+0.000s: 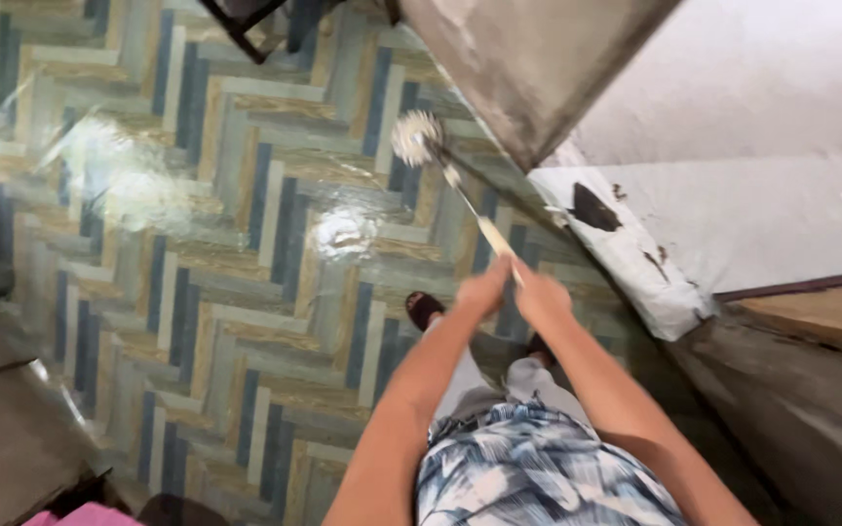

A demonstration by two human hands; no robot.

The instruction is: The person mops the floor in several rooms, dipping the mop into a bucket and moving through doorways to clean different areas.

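Observation:
Both my hands grip the near end of a long pale mop handle [470,209]. My left hand [484,289] and my right hand [542,295] sit side by side on it. The handle slants up and to the left to a white stringy mop head [415,136] resting on the wet herringbone floor [226,244] of blue, tan and grey strips. The mop head lies close to the base of a grey wall [528,68]. My foot in a dark sandal [424,309] stands just below my left hand.
A white ledge with chipped dark patches [635,248] runs along the right, with a grey step [791,390] beneath it. A dark furniture leg [241,24] stands at the top. A grey raised slab [2,438] and something pink [85,516] lie bottom left.

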